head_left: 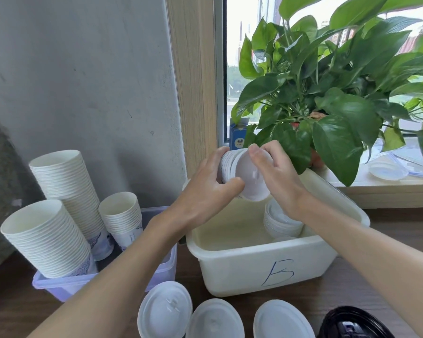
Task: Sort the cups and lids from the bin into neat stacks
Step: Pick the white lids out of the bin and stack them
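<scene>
A grey, mottled concrete wall (83, 69) fills the far left. To its right stands a pale wood-grain panel (193, 81), then a window (249, 32) bright with daylight, with blurred buildings beyond. At far right a leafy green potted plant (327, 93) sits on the light wooden sill (388, 193), a small blue box (238, 136) beside it. The near counter (10, 301) is dark brown wood.

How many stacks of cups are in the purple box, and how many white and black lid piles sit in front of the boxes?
Cup stacks: 3
White lid piles: 3
Black lid piles: 1
Total: 7
</scene>
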A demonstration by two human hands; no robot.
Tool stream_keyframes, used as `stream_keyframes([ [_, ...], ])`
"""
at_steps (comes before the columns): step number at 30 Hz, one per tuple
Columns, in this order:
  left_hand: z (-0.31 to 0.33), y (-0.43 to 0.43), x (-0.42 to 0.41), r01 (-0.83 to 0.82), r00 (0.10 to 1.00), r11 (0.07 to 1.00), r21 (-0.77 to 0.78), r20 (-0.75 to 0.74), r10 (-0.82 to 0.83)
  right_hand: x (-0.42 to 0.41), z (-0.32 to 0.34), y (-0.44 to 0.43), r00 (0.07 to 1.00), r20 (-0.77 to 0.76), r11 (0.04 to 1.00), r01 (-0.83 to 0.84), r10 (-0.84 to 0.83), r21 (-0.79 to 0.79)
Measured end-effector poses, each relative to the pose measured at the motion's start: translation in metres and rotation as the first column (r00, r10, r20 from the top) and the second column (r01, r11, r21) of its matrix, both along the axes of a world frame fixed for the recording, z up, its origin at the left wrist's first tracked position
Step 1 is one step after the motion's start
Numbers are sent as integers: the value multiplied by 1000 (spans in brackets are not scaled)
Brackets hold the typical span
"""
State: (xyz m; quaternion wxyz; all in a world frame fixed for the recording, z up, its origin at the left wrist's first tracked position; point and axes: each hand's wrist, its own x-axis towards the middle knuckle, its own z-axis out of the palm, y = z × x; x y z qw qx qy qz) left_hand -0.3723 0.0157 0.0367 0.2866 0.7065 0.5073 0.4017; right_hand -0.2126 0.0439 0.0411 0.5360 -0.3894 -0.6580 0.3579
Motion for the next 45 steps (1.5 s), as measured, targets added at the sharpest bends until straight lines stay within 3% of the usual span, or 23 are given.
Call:
stream_keyframes([
  [14, -2, 0, 1, 27, 1000, 1000, 3, 4, -27, -2, -4, 4, 998, 51, 999, -41, 41, 10],
  [24, -1, -3, 0, 18, 994, 999, 41, 111, -22, -3, -6, 7, 995, 98, 994, -27, 17, 104],
  [31, 0, 2, -2, 35, 996, 999, -9, 85, -35, -2, -6, 6, 1000, -9, 1000, -12, 12, 1],
  [38, -2, 2, -4, 15, 999, 999, 42, 34, -17, 1, -3, 0, 990, 94, 993, -111, 108, 28],
  [45, 2, -1, 0, 63, 995, 996, -60, 87, -57, 2, -4, 5, 1000, 12, 997, -3, 2, 75],
])
